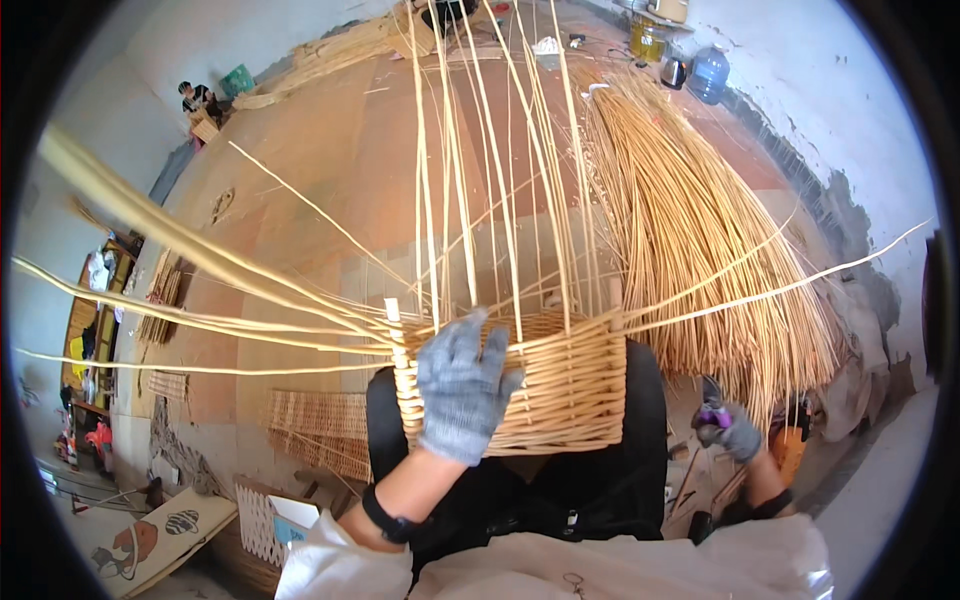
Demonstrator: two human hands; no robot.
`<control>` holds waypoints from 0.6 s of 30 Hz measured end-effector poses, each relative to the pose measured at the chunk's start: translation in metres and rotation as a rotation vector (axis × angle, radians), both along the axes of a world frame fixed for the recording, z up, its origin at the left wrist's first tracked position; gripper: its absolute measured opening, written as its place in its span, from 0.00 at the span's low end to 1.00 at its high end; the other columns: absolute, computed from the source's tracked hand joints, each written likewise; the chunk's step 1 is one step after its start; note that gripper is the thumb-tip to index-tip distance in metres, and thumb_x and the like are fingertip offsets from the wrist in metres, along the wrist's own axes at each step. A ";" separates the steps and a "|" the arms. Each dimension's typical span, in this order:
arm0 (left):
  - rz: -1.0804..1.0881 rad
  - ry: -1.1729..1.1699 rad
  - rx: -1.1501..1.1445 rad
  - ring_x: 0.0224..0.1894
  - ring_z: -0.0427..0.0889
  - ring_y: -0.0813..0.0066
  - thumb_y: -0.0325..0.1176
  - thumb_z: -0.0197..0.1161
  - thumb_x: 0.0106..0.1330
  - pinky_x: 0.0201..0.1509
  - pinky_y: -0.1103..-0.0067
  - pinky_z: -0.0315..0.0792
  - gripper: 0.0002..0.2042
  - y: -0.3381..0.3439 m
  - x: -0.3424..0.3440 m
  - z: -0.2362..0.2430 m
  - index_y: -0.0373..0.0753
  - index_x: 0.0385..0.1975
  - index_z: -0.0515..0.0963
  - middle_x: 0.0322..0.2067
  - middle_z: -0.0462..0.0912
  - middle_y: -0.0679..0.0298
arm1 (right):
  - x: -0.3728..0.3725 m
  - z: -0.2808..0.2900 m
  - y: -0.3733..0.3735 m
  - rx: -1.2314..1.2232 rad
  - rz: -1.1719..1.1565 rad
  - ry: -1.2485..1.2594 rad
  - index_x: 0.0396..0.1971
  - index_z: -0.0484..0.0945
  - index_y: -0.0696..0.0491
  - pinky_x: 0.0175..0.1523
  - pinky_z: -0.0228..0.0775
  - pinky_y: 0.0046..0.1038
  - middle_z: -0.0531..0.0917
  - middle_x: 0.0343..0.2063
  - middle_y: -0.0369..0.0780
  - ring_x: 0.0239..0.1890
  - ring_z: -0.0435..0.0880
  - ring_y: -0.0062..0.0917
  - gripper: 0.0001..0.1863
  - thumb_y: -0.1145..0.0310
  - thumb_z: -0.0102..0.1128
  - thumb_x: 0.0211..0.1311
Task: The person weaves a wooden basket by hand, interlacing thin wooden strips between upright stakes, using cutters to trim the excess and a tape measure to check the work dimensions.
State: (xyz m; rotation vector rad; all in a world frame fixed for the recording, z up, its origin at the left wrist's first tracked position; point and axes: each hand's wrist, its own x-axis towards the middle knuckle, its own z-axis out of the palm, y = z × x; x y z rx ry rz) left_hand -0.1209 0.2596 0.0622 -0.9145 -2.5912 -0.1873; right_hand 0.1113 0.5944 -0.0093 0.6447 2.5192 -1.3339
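A partly woven wicker basket (565, 400) rests across my lap, its walls made of tightly packed tan rods. Long upright stakes (463, 190) rise from it, and loose rods stick out to both sides. My left hand (462, 390), in a grey knitted glove, lies over the near wall at the left, its fingers reaching onto the rim and its thumb apart. Away to the right, beside the basket, my gloved right hand (735, 435) is closed on a purple-handled tool (712, 415) with a dark tip. The tool's exact kind is hard to make out.
A large bundle of rods (700, 250) lies at the right. Woven panels (320, 425) are on the floor at the left, near a printed board (165, 540). A blue water jug (710, 75) stands by the far right wall. Another person (200, 100) sits far left.
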 end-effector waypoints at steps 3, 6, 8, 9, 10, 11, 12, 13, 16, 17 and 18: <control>-0.021 -0.230 -0.380 0.41 0.78 0.60 0.47 0.52 0.63 0.48 0.65 0.70 0.16 0.027 -0.018 -0.004 0.42 0.37 0.81 0.32 0.81 0.58 | 0.067 -0.160 0.013 0.005 -0.246 -0.241 0.34 0.75 0.54 0.26 0.69 0.29 0.76 0.16 0.39 0.17 0.76 0.26 0.19 0.52 0.57 0.55; 0.015 -0.147 -0.335 0.34 0.79 0.59 0.47 0.52 0.64 0.39 0.65 0.73 0.16 0.034 -0.045 0.012 0.42 0.26 0.80 0.27 0.81 0.59 | 0.100 -0.279 0.005 0.101 -0.078 -0.672 0.43 0.75 0.56 0.31 0.72 0.31 0.81 0.25 0.43 0.24 0.80 0.28 0.27 0.49 0.59 0.52; 0.156 0.069 -0.276 0.28 0.80 0.57 0.49 0.52 0.65 0.32 0.66 0.73 0.19 0.036 -0.058 0.036 0.41 0.21 0.79 0.24 0.82 0.58 | 0.114 -0.322 -0.006 0.012 -0.120 -0.849 0.47 0.75 0.56 0.36 0.73 0.32 0.82 0.27 0.43 0.29 0.81 0.30 0.30 0.49 0.60 0.49; 0.148 0.073 -0.128 0.23 0.77 0.58 0.47 0.54 0.65 0.30 0.70 0.72 0.18 0.035 -0.062 0.052 0.40 0.23 0.79 0.20 0.80 0.56 | 0.121 -0.336 -0.012 -0.044 -0.129 -0.962 0.48 0.74 0.56 0.39 0.73 0.32 0.82 0.29 0.44 0.32 0.82 0.31 0.31 0.48 0.61 0.49; 0.107 -0.174 0.107 0.22 0.76 0.58 0.45 0.55 0.65 0.30 0.70 0.72 0.16 0.030 -0.054 0.063 0.38 0.24 0.79 0.20 0.79 0.55 | 0.126 -0.347 -0.016 -0.043 -0.138 -1.049 0.46 0.75 0.56 0.39 0.73 0.32 0.82 0.29 0.44 0.32 0.82 0.30 0.29 0.49 0.61 0.49; 0.008 -0.356 0.368 0.22 0.75 0.59 0.43 0.56 0.65 0.30 0.71 0.72 0.15 0.021 -0.043 0.074 0.36 0.26 0.80 0.19 0.78 0.55 | 0.131 -0.355 -0.020 -0.051 -0.135 -1.054 0.44 0.75 0.56 0.39 0.73 0.31 0.82 0.28 0.43 0.31 0.82 0.30 0.27 0.50 0.60 0.50; -0.058 -0.670 0.550 0.22 0.75 0.63 0.41 0.56 0.65 0.29 0.73 0.71 0.14 0.007 -0.025 0.080 0.36 0.29 0.80 0.20 0.78 0.57 | 0.134 -0.360 -0.022 -0.055 -0.132 -1.045 0.42 0.76 0.55 0.38 0.73 0.31 0.82 0.28 0.43 0.31 0.82 0.30 0.25 0.51 0.60 0.50; -0.194 -0.884 0.755 0.22 0.76 0.66 0.39 0.55 0.66 0.29 0.75 0.70 0.13 -0.013 -0.005 0.083 0.35 0.32 0.80 0.21 0.78 0.59 | 0.135 -0.364 -0.022 -0.051 -0.133 -1.022 0.40 0.76 0.55 0.38 0.73 0.31 0.82 0.28 0.43 0.30 0.82 0.29 0.23 0.53 0.60 0.51; -0.249 -0.095 0.635 0.25 0.74 0.78 0.37 0.54 0.67 0.30 0.81 0.68 0.11 -0.105 0.045 0.062 0.36 0.34 0.78 0.24 0.78 0.66 | 0.125 -0.356 -0.010 -0.039 -0.170 -0.897 0.35 0.77 0.55 0.37 0.73 0.30 0.82 0.26 0.42 0.29 0.81 0.28 0.17 0.56 0.59 0.53; -0.128 -0.080 0.881 0.25 0.73 0.80 0.36 0.53 0.68 0.31 0.83 0.67 0.10 -0.138 0.059 0.044 0.37 0.35 0.78 0.26 0.77 0.67 | 0.115 -0.343 -0.002 -0.043 -0.214 -0.829 0.33 0.78 0.54 0.37 0.73 0.30 0.82 0.26 0.41 0.29 0.81 0.28 0.16 0.57 0.59 0.53; 0.084 -0.043 0.916 0.28 0.73 0.80 0.37 0.53 0.68 0.35 0.82 0.69 0.11 -0.171 0.063 0.026 0.36 0.36 0.77 0.27 0.77 0.65 | 0.103 -0.323 0.006 -0.050 -0.282 -0.737 0.31 0.78 0.54 0.37 0.73 0.30 0.82 0.26 0.41 0.28 0.81 0.28 0.14 0.58 0.58 0.54</control>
